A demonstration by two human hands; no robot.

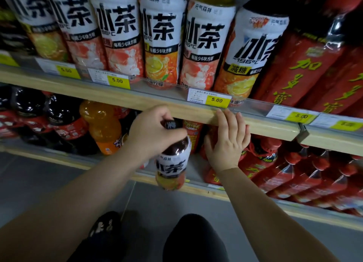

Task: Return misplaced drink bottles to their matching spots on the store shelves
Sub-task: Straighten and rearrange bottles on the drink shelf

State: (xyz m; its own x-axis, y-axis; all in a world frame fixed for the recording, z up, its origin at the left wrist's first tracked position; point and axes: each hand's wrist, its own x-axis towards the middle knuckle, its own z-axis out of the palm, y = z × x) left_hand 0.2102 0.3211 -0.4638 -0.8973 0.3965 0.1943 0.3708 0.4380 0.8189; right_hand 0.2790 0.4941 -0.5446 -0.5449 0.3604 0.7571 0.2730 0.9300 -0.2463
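Store shelving fills the head view, two wooden tiers above a grey floor (39, 183). The upper shelf (137, 102) carries a row of white-labelled iced-tea bottles (163, 35), with red herbal-tea bottles (306, 69) to their right and yellow price tags (216, 100) along the edge. The lower shelf (49, 155) holds dark cola bottles (64, 122), an orange soda bottle (102, 124) and more red bottles (275, 163).

The left hand (155, 132) has its fingers curled round the neck and cap of a single iced-tea bottle (172, 169), which hangs tilted in front of the lower shelf, between the orange soda and the red bottles. Its label matches the row above, with yellow and orange fruit at the bottom like the lemon-printed ones there.

The right hand (225, 143) grips nothing. Its fingers are straight and spread, the palm lies against the red bottles and the fingertips reach the upper shelf's wooden edge.

By my reading this bottle is in hand but not yet home. It still has to go up to the matching row, where no free gap shows at the front. Whether other strays remain cannot be told.
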